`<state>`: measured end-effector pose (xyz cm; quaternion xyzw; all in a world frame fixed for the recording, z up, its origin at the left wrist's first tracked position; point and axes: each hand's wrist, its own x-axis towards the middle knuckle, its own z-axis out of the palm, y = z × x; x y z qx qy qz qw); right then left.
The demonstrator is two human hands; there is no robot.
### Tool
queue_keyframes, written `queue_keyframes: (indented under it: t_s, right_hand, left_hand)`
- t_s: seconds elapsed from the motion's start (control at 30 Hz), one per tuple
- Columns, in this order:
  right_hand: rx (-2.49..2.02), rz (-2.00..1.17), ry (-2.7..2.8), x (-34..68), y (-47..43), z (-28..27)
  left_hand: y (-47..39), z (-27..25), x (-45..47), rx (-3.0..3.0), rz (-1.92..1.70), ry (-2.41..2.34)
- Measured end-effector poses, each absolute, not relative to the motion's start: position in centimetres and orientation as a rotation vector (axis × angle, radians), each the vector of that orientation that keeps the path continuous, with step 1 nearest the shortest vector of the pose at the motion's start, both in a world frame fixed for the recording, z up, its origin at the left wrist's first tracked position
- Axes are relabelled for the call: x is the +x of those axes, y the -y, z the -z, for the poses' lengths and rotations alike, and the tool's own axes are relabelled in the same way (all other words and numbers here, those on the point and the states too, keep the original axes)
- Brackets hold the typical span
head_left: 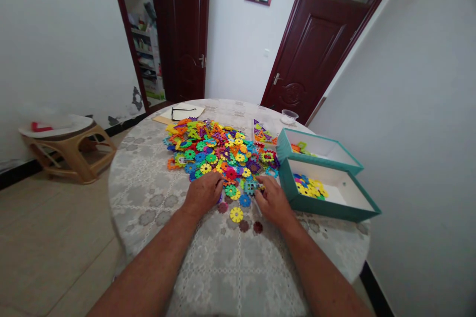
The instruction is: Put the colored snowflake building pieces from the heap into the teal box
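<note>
"At the near edge of the pile of plastic pieces (215, 153), what are we holding?"

"We are resting our left hand (204, 190) beside the left part of that edge, fingers curling out of view, so we cannot tell whether they are gripping anything. Our right hand (272, 198) is lying at the right side of the teal square piece (251, 187), thumb and fingers bending toward it; we cannot tell if they are pinching it or only touching."

"Where else are pieces lying?"

"Some, mostly yellow, are lying in the left end of the near box (327, 208), to our right. Just behind it, the far box (316, 160) is holding a few more."

"And what are we risking?"

"Probably a slide: the pieces are leaning loosely on one another, so tugging at a low one could bring others down over our fingers. Their notches may be catching too, so lifting one could drag a neighbour along."

"We are also having the yellow disc (236, 215) and two dark discs (258, 228) lying loose between our arms. A brushing wrist could sweep them nearer the table's edge."

"And with our right hand lying just left of the near box, a careless swing could be knocking it askew."
</note>
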<state>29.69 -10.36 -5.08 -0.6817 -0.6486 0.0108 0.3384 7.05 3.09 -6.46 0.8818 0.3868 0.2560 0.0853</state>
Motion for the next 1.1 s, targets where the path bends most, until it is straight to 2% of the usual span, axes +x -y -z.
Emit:
queue_keyframes:
  t_s: [0.1, 0.33, 0.63, 0.87, 1.1]
  right_hand:
    - [-1.904, 0.083, 1.614, 29.7, 10.3, 5.4]
    - [-2.086, -0.149, 1.685, 29.6, 10.7, 5.4]
    - [-1.866, -0.301, 1.761, 29.9, 10.8, 4.7]
    - [-1.673, -0.374, 1.755, 28.6, 10.8, 4.6]
    - [-1.671, -0.72, 1.375, 29.2, 10.2, 4.8]
  left_hand:
    - [-3.1, 6.6, 7.0, 2.648, -0.767, -1.14]
    - [-2.8, 6.6, 6.9, 2.586, -0.96, -0.874]
    - [-0.9, 5.1, 7.3, 2.705, -0.774, -0.537]
    - [-0.5, 4.8, 7.6, 2.774, -0.705, -0.469]
    - [-1.2, 5.8, 7.8, 2.721, -0.805, -0.528]
